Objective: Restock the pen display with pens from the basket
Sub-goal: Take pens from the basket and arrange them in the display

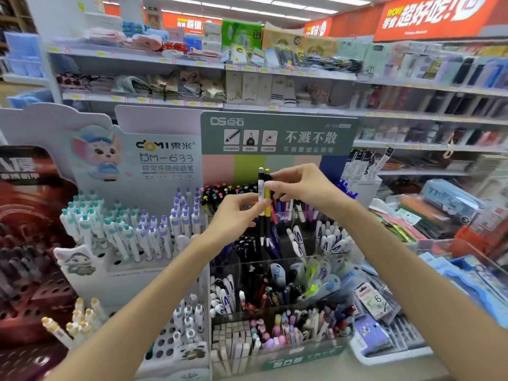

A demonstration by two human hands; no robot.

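Observation:
Two upright pens (264,215), one black with a white label and one yellow and black, are held together in front of the green pen display (277,136). My left hand (236,215) pinches them at mid-barrel from the left. My right hand (299,185) grips their upper part from the right. Their tips hang just above the display's tiered clear compartments (275,270), which are full of pens. No basket is in view.
A white pen stand (132,226) with teal and purple pens is at the left, a red stand (30,243) beyond it. White trays of packaged stationery (390,323) lie at the right. Shelves of goods (247,86) fill the back.

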